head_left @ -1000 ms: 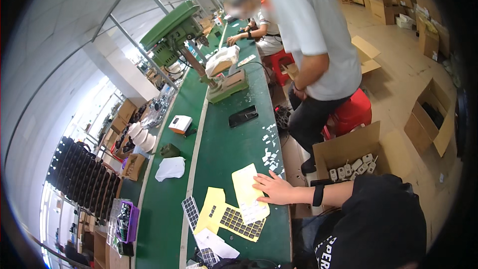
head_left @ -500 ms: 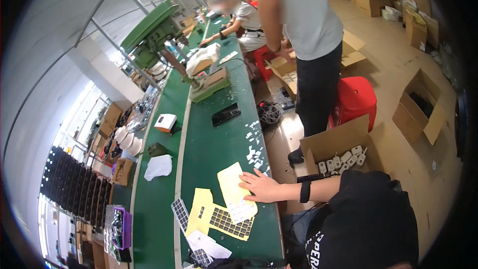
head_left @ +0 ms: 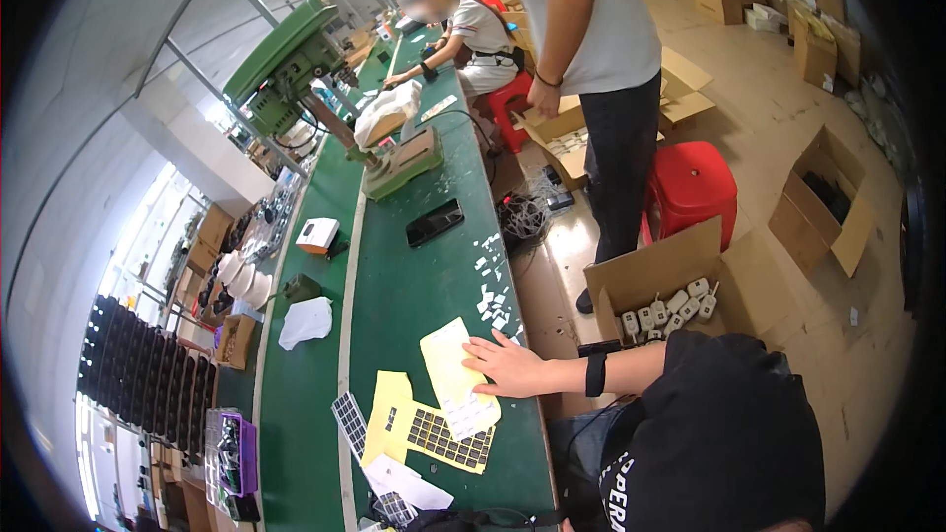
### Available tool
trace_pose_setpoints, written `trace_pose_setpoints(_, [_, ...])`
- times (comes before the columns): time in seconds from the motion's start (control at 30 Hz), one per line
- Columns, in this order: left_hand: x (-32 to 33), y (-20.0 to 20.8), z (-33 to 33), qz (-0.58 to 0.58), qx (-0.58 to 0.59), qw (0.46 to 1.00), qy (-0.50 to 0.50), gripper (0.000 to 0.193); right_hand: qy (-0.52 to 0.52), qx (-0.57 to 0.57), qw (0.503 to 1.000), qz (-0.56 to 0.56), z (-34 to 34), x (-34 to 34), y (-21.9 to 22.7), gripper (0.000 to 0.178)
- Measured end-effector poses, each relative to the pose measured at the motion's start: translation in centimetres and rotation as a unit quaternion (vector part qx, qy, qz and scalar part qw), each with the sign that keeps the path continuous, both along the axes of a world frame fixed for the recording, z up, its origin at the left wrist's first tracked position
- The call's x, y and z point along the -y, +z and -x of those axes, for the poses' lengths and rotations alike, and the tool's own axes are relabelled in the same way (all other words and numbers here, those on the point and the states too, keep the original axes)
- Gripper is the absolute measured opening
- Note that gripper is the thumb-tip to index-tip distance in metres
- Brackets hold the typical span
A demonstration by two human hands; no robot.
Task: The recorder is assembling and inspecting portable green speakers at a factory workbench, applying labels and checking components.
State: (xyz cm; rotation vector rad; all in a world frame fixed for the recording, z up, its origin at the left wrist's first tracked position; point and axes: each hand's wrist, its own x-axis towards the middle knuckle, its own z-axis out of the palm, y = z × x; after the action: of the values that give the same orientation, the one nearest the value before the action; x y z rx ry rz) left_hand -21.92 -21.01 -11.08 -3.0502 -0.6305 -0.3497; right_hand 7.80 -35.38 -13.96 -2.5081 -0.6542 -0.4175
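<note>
Since a second ago, the person in a pale grey T-shirt and dark trousers [head_left: 591,20] has risen off the red plastic stool [head_left: 692,172], one arm now hanging down, while the right hand [head_left: 507,366] has stayed put. Along the long green desk [head_left: 394,305] stands a green metal drill press [head_left: 286,69]. Beside the desk, an open brown cardboard carton [head_left: 645,261] holds small whitish devices [head_left: 680,305]. Nearer the hand come a black phone [head_left: 435,224], then a yellow card with dark squares [head_left: 443,433], partly covered by a long yellow sheet [head_left: 448,365] near the desk's edge; loose white scraps [head_left: 493,300] lie just beyond. The right forearm reaches in from the lower right, a black band [head_left: 595,374] at the wrist. Palm down, fingers apart, the hand rests flat on the sheet, seemingly without gripping. The left hand's state I cannot tell.
</note>
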Motion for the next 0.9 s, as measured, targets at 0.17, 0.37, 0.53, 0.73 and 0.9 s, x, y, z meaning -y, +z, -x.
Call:
trace_pose_setpoints(0.17, [0.1, 0.4, -0.1, -0.004, 0.003, 1.000, -0.007, 0.081, 0.001, 0.002, 1.000, 0.009, -0.1, 0.0, 0.1, 0.054])
trace_pose_setpoints(0.37, [0.5, 0.9, -0.3, -0.009, 0.016, 1.000, -0.008, 0.080, 0.001, -0.017, 1.000, 0.024, 0.0, 0.0, 0.6, 0.053])
trace_pose_setpoints(0.53, [0.0, 0.3, -0.2, -0.015, 0.002, 1.000, -0.006, 0.081, 0.004, -0.002, 1.000, 0.009, -0.1, 0.0, 0.1, 0.052])
trace_pose_setpoints(0.73, [-0.2, -0.3, -0.1, 0.000, 0.008, 1.000, -0.005, 0.081, 0.003, -0.010, 1.000, 0.009, 0.0, -0.1, 0.2, 0.052])
trace_pose_setpoints(0.9, [-0.1, -0.1, -0.2, 0.001, -0.005, 1.000, -0.001, 0.081, 0.004, -0.006, 1.000, 0.006, -0.1, 0.0, 0.0, 0.051])
